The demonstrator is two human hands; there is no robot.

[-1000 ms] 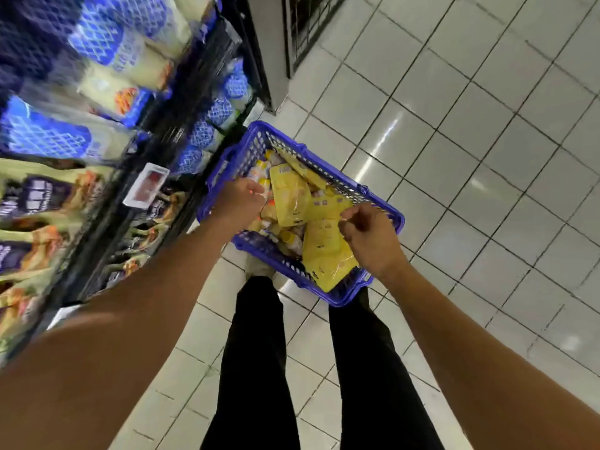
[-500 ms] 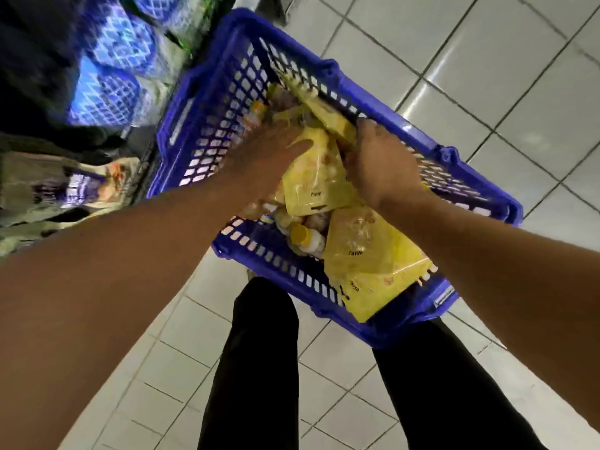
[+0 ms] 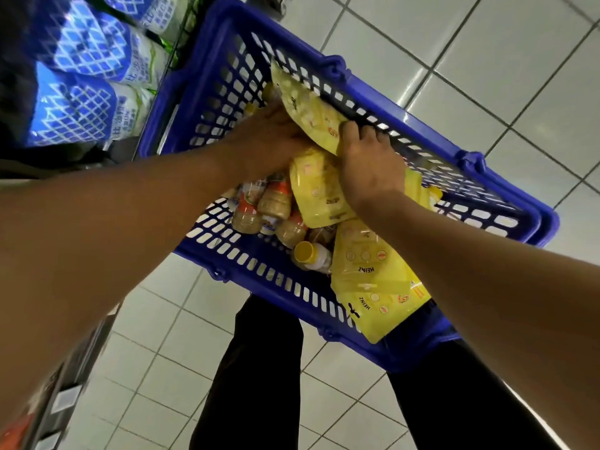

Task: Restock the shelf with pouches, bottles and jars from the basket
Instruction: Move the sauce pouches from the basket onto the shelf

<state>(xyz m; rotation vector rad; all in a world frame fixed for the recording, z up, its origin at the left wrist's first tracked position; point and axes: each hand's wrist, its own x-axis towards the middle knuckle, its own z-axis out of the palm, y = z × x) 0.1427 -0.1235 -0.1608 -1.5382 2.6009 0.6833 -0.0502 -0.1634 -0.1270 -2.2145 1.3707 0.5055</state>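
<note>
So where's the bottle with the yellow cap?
In the head view, the yellow-capped bottle lies in the blue basket by its near wall, just left of a yellow Heinz pouch.

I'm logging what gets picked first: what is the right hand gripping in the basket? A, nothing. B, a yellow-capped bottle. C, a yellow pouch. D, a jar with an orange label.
C: the right hand curls its fingers over the edge of the yellow pouch that leans against the far wall of the basket.
</note>
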